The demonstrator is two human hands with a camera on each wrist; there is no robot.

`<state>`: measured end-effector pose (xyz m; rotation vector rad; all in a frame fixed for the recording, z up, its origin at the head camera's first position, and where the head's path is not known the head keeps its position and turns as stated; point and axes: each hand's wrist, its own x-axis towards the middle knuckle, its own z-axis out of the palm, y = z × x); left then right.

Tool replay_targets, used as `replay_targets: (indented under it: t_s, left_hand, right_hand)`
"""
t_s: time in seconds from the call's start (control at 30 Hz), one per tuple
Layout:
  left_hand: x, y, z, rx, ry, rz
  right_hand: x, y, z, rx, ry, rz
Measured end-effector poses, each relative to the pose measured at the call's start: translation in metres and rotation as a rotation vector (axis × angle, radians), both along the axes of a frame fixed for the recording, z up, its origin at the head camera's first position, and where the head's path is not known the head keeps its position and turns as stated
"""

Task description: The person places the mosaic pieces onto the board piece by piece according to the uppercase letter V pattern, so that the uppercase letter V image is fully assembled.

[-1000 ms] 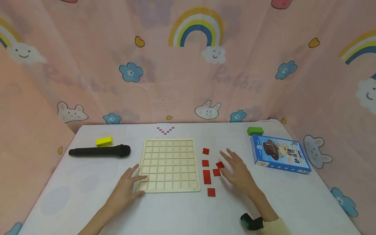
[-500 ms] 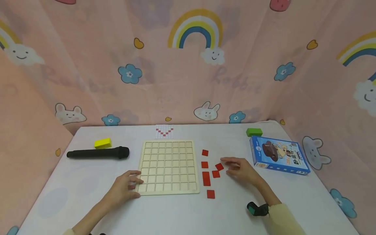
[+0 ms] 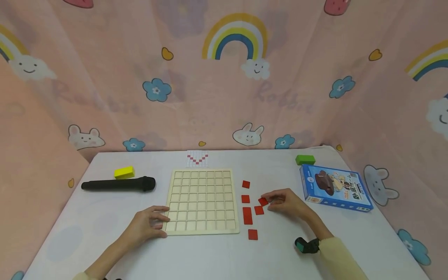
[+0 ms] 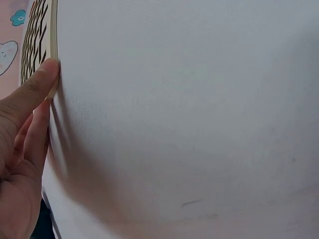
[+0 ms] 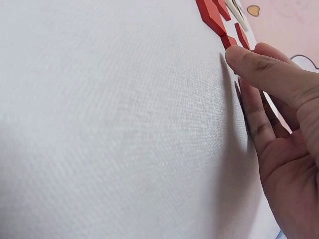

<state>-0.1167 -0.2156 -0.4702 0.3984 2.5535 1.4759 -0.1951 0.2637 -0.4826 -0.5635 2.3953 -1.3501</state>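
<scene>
The pale grid board (image 3: 201,202) lies flat in the middle of the table. My left hand (image 3: 145,223) rests at its left edge, fingertips and thumb touching the rim near the front corner; the left wrist view shows the thumb against the board's edge (image 4: 54,30). To the right of the board lie several red square tiles (image 3: 252,234), two of them set close together like one long piece. My right hand (image 3: 288,204) pinches a tilted red tile (image 3: 263,202) between index finger and thumb, still low at the tabletop. In the right wrist view, the thumb partly hides this tile (image 5: 228,42).
A small pattern card (image 3: 197,158) with a red V lies behind the board. At left are a black microphone (image 3: 119,184) and a yellow block (image 3: 124,172). At right stand a green block (image 3: 305,160) and a blue box (image 3: 336,188). A patterned curtain (image 3: 196,97) surrounds the table.
My right hand's spread fingers have drawn together and come down onto the tilted red tile. My left hand's fingers have pulled back from over the board to its left edge.
</scene>
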Motion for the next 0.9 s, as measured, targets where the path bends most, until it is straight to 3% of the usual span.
replay_targets:
  t_s: [0.13,0.37,0.6,0.77,0.9]
  left_hand:
    - [-0.001,0.0,-0.001,-0.05,0.009,0.017]
    - [-0.004,0.001,-0.001,-0.228,0.061,0.056]
    - [-0.006,0.002,0.001,-0.237,0.048,0.067]
    - [-0.006,0.004,0.003,-0.233,0.029,0.078]
    - [-0.005,0.005,0.003,-0.226,0.014,0.095]
  right_hand:
    - [-0.002,-0.004,0.0,0.009,0.012,-0.002]
    - [-0.004,-0.004,0.0,0.023,0.032,-0.028]
    - [-0.005,-0.006,-0.003,0.013,0.078,-0.074]
    - [0.001,-0.009,-0.006,-0.013,0.127,-0.162]
    - [0.008,-0.015,-0.006,-0.018,0.107,-0.245]
